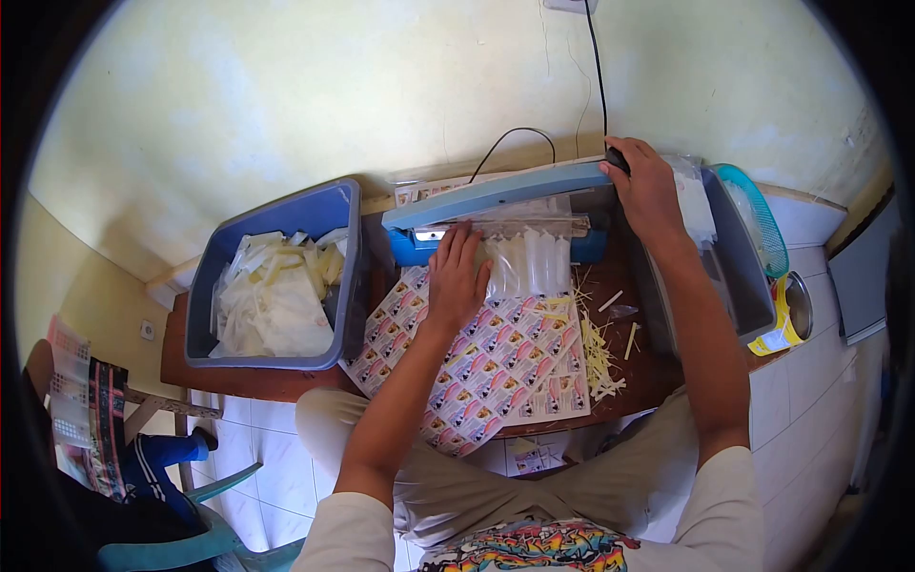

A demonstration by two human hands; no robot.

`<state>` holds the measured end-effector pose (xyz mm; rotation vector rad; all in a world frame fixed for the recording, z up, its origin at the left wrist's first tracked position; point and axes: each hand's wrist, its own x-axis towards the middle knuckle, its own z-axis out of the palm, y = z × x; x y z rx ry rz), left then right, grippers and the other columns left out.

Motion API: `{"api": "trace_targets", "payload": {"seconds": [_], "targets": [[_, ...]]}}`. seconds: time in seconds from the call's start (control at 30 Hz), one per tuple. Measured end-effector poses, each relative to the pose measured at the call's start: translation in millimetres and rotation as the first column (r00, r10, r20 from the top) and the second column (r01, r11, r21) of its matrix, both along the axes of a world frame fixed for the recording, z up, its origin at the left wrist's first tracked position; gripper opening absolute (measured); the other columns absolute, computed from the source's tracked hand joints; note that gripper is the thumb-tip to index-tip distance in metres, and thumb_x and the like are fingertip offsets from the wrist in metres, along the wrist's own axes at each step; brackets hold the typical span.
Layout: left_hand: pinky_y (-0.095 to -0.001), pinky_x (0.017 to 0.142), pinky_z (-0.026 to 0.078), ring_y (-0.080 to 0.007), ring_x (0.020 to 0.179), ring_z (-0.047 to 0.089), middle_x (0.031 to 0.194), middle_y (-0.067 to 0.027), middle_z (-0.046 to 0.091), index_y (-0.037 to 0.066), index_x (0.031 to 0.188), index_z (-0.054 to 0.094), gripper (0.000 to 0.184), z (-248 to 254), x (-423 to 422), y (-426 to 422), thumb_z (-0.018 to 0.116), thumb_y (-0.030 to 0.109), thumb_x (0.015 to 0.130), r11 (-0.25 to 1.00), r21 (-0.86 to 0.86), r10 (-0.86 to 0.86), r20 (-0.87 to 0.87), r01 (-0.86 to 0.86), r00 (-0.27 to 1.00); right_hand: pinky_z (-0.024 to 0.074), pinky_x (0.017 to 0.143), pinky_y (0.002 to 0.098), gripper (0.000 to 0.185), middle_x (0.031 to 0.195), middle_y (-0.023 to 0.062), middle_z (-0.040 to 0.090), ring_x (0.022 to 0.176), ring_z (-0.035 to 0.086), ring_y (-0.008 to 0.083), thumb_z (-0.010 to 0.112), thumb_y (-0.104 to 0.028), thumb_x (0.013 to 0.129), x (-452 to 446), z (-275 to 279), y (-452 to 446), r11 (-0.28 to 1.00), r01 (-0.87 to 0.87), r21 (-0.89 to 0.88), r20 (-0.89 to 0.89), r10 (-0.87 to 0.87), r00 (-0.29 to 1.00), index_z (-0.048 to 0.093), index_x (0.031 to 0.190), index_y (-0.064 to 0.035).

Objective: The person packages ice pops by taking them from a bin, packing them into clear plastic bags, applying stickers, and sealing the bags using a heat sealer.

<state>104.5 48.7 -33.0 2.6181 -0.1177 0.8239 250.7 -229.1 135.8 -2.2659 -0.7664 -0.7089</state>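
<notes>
A blue impulse sealer stands at the back of the low table, its long light-blue arm raised at the right end. My right hand is closed around the black knob at the end of that arm. Across the sealer's front edge lies a clear plastic bag with white, tube-like pieces in it. My left hand rests flat at the bag's left side, fingers stretched toward the sealing strip. Beneath it are printed label sheets.
To the left stands a grey-blue tub of filled plastic packets. Another grey tub, a turquoise basket and a yellow tin are at right. Pale strips litter the table. A person sits at far left beside a green chair.
</notes>
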Motion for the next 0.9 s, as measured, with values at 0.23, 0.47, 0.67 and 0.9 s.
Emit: {"api": "trace_targets", "payload": {"seconds": [0.23,0.47,0.67,0.9], "targets": [[-0.0518,0.115,0.036,-0.0392,0.146,0.043,0.172,-0.0146,0.040,0.010,0.160,0.050,0.069,-1,3,-11,0.071,0.040,0.101,0.988,0.054,0.148,-0.002,-0.147,0.989,0.0549,0.097,0.0480,0.040,0.122,0.0219,0.073,0.110,0.070,0.0431,0.078,-0.015,0.095,-3,5,1,1.000,-0.009,0.003,0.021,0.008,1.000,0.071,0.131,0.0015],[-0.0506,0.111,0.039,-0.0385,0.136,0.050,0.172,-0.0142,0.040,0.010,0.162,0.048,0.078,15,1,-15,0.075,0.046,0.098,0.983,0.042,0.182,-0.094,-0.178,0.979,0.0546,0.097,0.0484,0.039,0.123,0.0218,0.073,0.110,0.070,0.0429,0.077,-0.015,0.096,-6,8,2,1.000,-0.014,0.005,0.000,0.014,1.000,0.071,0.130,0.0020],[-0.0505,0.111,0.039,-0.0396,0.138,0.050,0.173,-0.0163,0.040,0.003,0.163,0.045,0.081,-11,-2,-15,0.074,0.044,0.099,0.981,0.098,0.156,0.100,-0.166,0.983,0.0546,0.097,0.0487,0.040,0.124,0.0216,0.072,0.111,0.069,0.0434,0.077,-0.015,0.096,-5,1,1,1.000,0.006,0.016,0.013,-0.006,1.000,0.070,0.132,0.0018],[-0.0515,0.120,0.034,-0.0410,0.146,0.047,0.173,-0.0190,0.039,0.002,0.163,0.044,0.076,-9,-7,-24,0.070,0.039,0.102,0.982,0.142,0.105,0.119,-0.121,0.987,0.0548,0.097,0.0489,0.038,0.123,0.0213,0.072,0.111,0.069,0.0437,0.077,-0.016,0.096,-4,-11,-4,1.000,0.013,0.003,-0.007,-0.013,1.000,0.071,0.130,0.0011]]}}
